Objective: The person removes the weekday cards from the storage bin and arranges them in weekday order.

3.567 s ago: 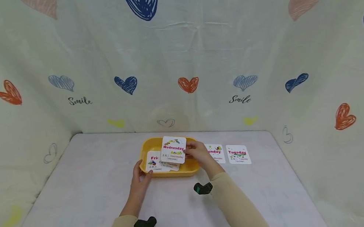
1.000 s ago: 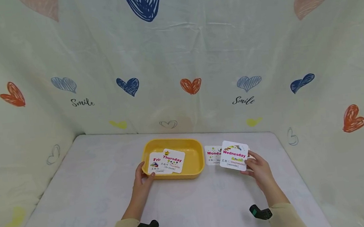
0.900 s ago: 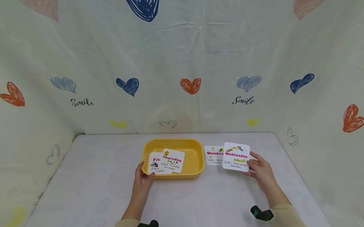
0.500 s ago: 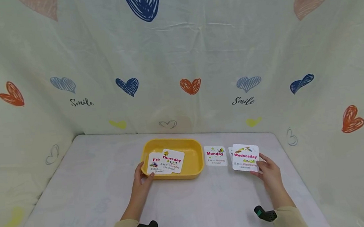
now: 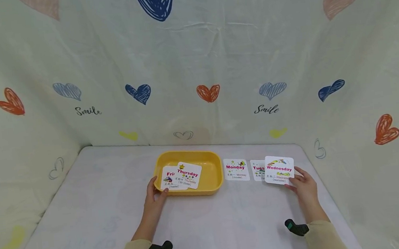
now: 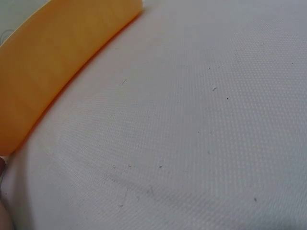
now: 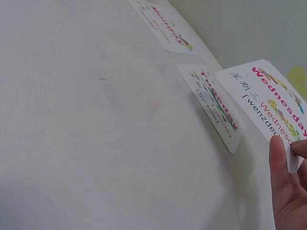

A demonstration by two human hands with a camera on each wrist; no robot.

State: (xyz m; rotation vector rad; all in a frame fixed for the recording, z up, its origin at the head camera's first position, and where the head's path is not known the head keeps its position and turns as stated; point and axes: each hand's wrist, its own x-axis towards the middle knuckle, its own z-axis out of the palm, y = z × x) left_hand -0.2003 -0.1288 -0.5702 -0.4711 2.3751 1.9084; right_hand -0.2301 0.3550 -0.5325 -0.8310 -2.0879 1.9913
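Note:
My right hand (image 5: 305,189) pinches the lower right corner of a white Wednesday card (image 5: 279,169), thumb on one face and fingertip on the other in the right wrist view. That card is raised over the table and overlaps the right part of the Tuesday card (image 5: 257,171) in the head view. Left of it the Monday card (image 5: 236,169) lies flat. With my left hand (image 5: 153,201) I grip the front left corner of a yellow tray (image 5: 212,171), thumb over the rim. Inside the tray a Thursday card (image 5: 189,176) partly covers a Friday card (image 5: 168,179).
White cloth covers the table (image 5: 210,229). A curtain (image 5: 221,57) printed with hearts rises behind it and along both sides. The tray stands left of the row of cards, close to Monday.
The Wednesday card left the tray in my right hand, passed right over Monday and Tuesday, and is now at Tuesday's right side. My left hand keeps its hold on the tray.

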